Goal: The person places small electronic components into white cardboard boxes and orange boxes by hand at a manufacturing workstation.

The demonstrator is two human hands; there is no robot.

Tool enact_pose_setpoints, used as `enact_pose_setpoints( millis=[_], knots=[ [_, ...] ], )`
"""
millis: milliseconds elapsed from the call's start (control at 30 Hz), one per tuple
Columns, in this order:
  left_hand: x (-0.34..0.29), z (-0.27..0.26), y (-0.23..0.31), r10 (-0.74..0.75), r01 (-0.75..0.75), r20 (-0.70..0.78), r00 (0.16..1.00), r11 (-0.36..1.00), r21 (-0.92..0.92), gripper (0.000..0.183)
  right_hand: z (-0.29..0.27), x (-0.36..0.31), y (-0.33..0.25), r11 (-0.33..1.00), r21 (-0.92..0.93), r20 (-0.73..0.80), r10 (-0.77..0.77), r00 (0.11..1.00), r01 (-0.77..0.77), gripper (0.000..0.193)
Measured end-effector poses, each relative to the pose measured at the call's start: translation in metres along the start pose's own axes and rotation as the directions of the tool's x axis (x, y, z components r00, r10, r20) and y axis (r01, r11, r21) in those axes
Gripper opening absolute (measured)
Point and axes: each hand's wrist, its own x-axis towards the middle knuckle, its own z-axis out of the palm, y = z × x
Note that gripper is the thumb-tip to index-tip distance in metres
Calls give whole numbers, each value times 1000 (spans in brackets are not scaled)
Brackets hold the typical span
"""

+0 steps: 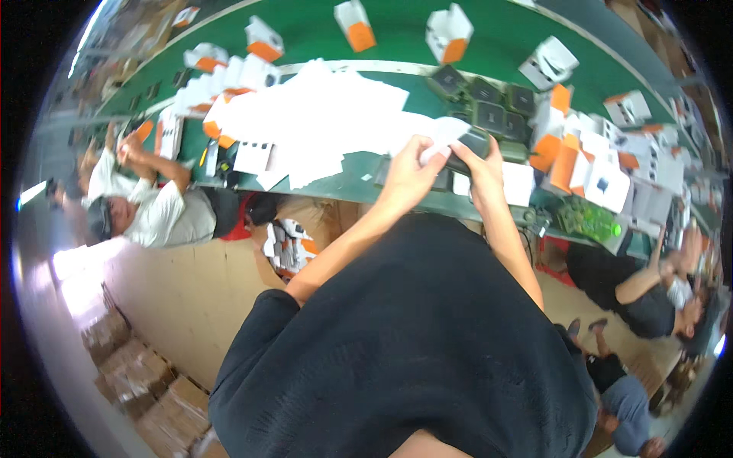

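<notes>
Over the near edge of the green bench, my left hand [413,169] pinches a white sheet [444,131], thin like paper or a sleeve. My right hand [484,169] grips a dark green boxy device [475,145], its thumb on the near side. The sheet lies against the left side of the device, and I cannot tell whether it wraps around it. Beyond my hands stand several similar dark green devices [490,114] with black square faces. A large heap of white sheets [328,122] spreads to the left of my hands.
White-and-orange boxes [565,164] crowd the bench at right, beside a green plastic bottle [592,220]. More open boxes [449,34] stand along the far green belt [397,38]. Co-workers sit at left and right. Cardboard cartons [137,374] lie on the floor at lower left.
</notes>
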Motion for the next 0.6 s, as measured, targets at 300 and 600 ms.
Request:
enact_pose_setpoints(
  millis=[300, 600],
  knots=[
    [-22, 21, -1, 337, -390, 196, 921, 809, 439, 13, -10, -2, 37, 973, 215, -45, 94, 995, -82, 28],
    [20, -8, -2, -230, 159, -108, 967, 881, -445, 16, 23, 4, -23, 973, 230, 16, 29, 999, -32, 45]
  ],
)
